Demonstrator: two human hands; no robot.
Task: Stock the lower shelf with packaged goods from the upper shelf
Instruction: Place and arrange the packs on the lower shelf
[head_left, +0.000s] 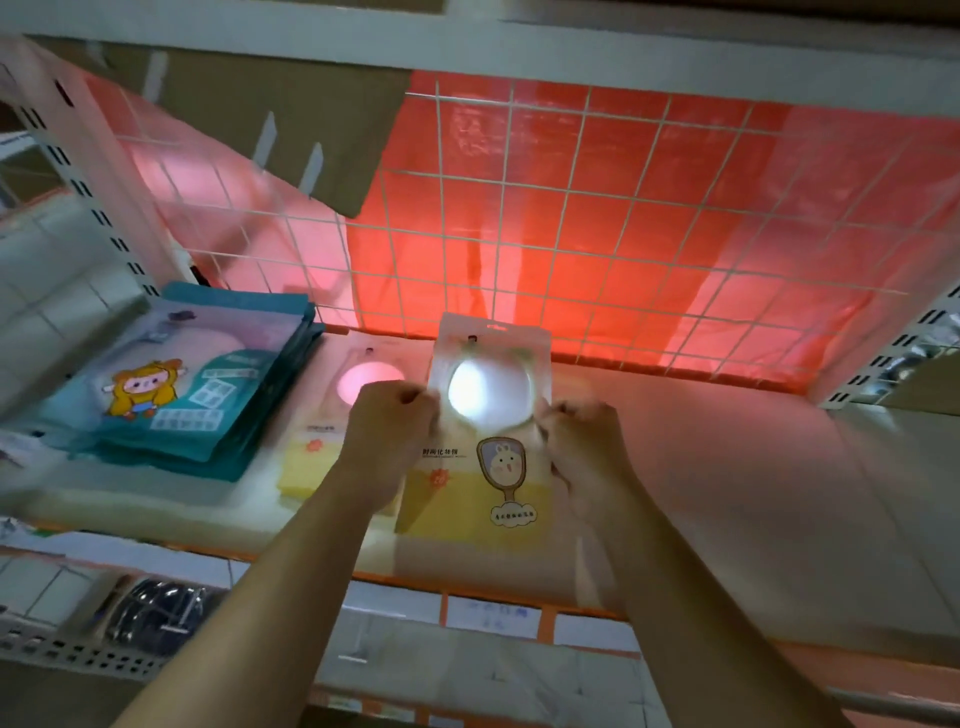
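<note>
A flat mirror package (488, 457), white above and yellow below with a round shiny mirror and a rabbit picture, is held over the white shelf (727, 493). My left hand (389, 421) grips its left edge and my right hand (582, 441) grips its right edge. A second package of the same kind (332, 415) lies flat on the shelf just to the left, partly hidden by my left forearm. Further left sits a stack of teal packages (197, 384) with a cartoon figure.
A white wire grid (597, 218) backed by red sheeting closes the rear of the shelf. Perforated white uprights (88, 171) stand at both sides. A cardboard box (260, 124) sits overhead at upper left. Below the orange-trimmed front edge (467, 582) lies another level with dark items (156, 613).
</note>
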